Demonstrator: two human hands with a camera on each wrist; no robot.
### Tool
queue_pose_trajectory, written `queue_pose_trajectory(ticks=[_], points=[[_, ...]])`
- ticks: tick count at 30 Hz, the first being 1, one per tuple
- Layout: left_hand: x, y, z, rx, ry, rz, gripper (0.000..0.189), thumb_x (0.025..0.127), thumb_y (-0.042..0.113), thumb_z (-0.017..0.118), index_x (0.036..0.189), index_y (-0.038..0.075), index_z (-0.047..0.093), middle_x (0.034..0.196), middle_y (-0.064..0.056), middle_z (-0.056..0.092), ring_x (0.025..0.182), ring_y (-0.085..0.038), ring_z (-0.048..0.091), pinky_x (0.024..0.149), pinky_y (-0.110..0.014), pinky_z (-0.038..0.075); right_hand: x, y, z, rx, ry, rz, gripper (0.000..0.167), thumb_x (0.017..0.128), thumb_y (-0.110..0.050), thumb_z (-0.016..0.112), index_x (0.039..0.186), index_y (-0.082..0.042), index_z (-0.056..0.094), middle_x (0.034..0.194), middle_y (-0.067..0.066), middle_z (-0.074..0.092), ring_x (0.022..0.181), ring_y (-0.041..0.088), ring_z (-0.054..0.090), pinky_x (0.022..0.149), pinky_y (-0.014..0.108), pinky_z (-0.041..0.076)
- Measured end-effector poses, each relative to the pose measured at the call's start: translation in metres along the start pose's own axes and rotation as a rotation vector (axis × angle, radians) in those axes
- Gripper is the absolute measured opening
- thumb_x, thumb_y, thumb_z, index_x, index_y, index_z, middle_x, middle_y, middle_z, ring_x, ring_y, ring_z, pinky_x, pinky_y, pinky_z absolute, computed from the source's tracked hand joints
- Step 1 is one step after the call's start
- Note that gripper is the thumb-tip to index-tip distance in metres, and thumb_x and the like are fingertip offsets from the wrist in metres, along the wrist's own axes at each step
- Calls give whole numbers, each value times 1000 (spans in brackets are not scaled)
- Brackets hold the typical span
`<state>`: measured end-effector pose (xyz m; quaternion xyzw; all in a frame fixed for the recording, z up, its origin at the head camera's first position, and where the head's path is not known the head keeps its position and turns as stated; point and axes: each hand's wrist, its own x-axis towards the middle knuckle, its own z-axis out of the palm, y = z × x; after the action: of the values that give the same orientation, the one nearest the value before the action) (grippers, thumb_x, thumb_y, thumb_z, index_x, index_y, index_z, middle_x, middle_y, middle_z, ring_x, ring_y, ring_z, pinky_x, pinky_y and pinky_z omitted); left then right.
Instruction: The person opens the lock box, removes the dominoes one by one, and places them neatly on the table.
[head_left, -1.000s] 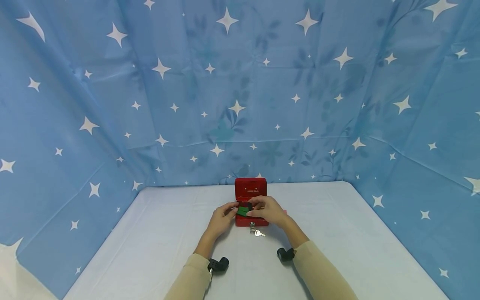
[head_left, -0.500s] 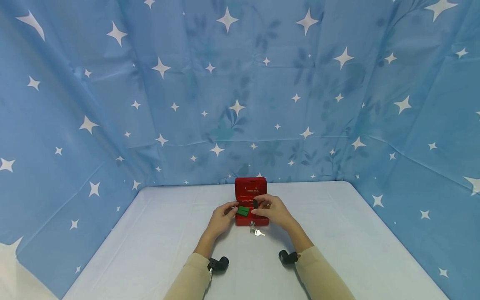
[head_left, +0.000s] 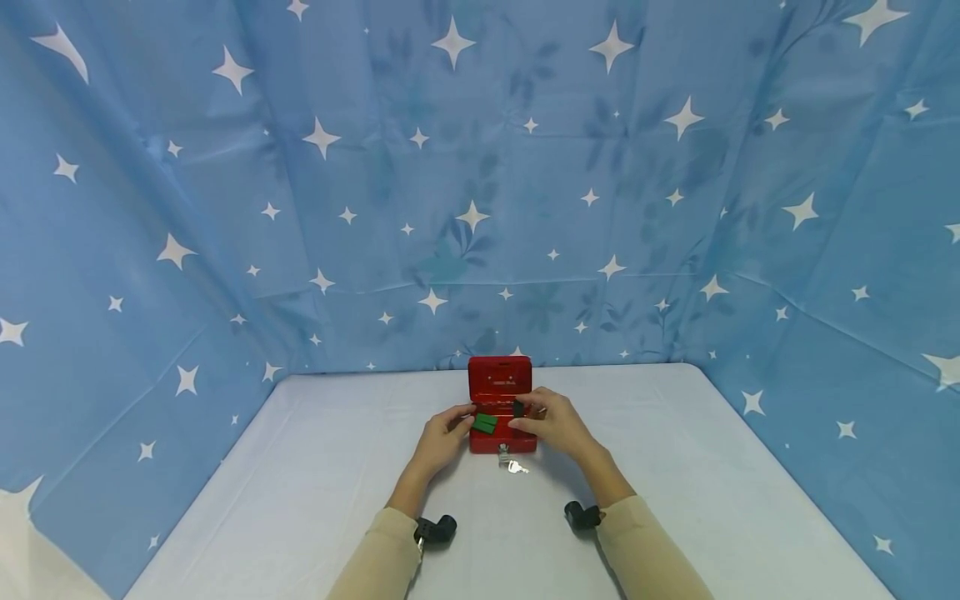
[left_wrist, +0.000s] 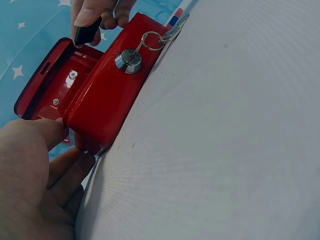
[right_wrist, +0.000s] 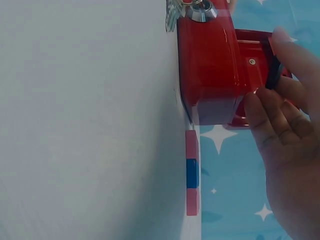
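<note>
A small red cash box (head_left: 504, 444) stands on the table with its lid (head_left: 499, 375) raised at the back. Green blocks (head_left: 485, 423) lie at the left inside it. My left hand (head_left: 437, 440) grips the box's left wall, thumb at the rim and fingers along the outer side. Over the right part of the box, my right hand (head_left: 561, 427) pinches a small dark block (left_wrist: 87, 32) between thumb and fingers. A lock with a key in it (left_wrist: 128, 61) sits on the box's front, and a ring carries more keys (head_left: 516, 467) onto the cloth.
A pink and blue strip of blocks (right_wrist: 192, 172) lies on the table to the right of the box, hidden behind my right hand in the head view. White cloth (head_left: 360, 467) covers the table. A blue star-patterned curtain (head_left: 480, 183) hangs around it.
My right hand has moved to the right with the dark block, from near the green blocks to the box's right side. The left hand stays at the box's left wall.
</note>
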<state>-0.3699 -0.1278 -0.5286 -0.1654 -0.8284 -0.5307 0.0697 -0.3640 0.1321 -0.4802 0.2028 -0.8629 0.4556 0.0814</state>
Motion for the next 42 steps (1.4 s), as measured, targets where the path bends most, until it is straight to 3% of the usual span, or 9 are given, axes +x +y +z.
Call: queue_pose_trajectory(ticks=[9,19,33,42], points=[[0,0,0,0,-1,5,33,108,19,58,138,10,67,144,-10,65,134,-31,61,113,-51,49,-1,3,-3,-36,-27,19,53,93,-32,80,137,-4,68,119,4,70,100,18,62,85,31,59],[-1,1,0,4,-3,-1,33,107,20,58,138,10,66,143,-11,65,133,-30,61,113,-50,50,-2,10,-11,-82,3,14,53,87,-30,86,130,-4,71,102,9,72,79,16,60,60,26,55],[-1,1,0,9,-1,1,33,107,21,58,138,11,67,143,-10,65,134,-29,61,113,-49,50,-5,12,-20,-114,11,19,50,87,-30,86,128,-4,72,104,3,70,81,16,56,59,26,50],[-2,1,0,17,3,3,34,108,22,58,138,11,66,143,-10,65,134,-31,60,113,-52,49,-5,19,-26,-97,9,47,53,91,-39,81,129,-3,72,104,3,69,83,18,55,60,26,48]])
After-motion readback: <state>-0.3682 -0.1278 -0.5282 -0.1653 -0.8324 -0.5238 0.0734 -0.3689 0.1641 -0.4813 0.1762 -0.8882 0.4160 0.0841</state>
